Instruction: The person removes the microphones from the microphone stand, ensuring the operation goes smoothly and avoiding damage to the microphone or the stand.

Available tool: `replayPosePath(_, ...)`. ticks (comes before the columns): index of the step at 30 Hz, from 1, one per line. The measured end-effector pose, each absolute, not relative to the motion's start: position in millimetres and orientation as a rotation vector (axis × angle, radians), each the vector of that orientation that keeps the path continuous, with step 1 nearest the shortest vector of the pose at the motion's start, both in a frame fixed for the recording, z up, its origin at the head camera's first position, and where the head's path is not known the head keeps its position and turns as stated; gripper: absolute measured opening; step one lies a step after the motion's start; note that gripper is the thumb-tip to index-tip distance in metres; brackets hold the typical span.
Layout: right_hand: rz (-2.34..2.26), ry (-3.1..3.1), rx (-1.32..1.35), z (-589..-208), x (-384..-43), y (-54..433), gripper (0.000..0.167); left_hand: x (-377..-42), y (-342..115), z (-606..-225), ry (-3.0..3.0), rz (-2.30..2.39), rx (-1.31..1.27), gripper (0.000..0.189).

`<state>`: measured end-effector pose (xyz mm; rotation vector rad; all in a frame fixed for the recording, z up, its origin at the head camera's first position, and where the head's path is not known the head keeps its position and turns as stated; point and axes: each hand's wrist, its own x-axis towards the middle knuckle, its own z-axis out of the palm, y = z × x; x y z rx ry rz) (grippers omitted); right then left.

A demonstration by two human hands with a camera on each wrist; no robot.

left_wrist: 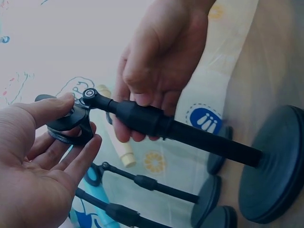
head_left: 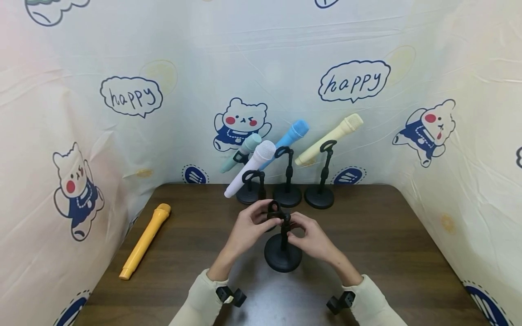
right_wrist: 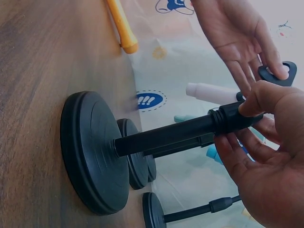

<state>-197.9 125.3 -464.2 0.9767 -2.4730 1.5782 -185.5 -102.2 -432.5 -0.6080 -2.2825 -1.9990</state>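
A black microphone stand (head_left: 283, 253) with a round base stands upright on the table, between my two hands. My left hand (head_left: 252, 228) pinches the clip (left_wrist: 71, 124) at its top between thumb and fingers. My right hand (head_left: 311, 236) grips the collar (right_wrist: 232, 118) on the upper pole, thumb on one side and fingers curled on the other. The clip ring holds no microphone. In the left wrist view the joint (left_wrist: 90, 94) between clip and pole shows plainly.
Behind stand several more black stands (head_left: 320, 196), bearing a white microphone (head_left: 250, 168), a teal one (head_left: 241, 153), a blue one (head_left: 291, 135) and a pale yellow one (head_left: 329, 139). An orange-yellow microphone (head_left: 146, 240) lies at the table's left. A printed cloth (head_left: 183, 131) hangs behind the table.
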Motion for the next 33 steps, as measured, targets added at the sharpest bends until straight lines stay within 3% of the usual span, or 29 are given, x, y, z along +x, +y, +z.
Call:
replayPosePath(15, 1.572, -2.487, 0.967, -465, -198, 127, 0.027, -186, -103, -441, -2.278, -2.004, -0.608, 0.046)
replayPosePath(33, 1.447, -2.668, 0.581, -468, -196, 114, 0.034, -186, -102, -441, -2.294, -2.005, -0.569, 0.046)
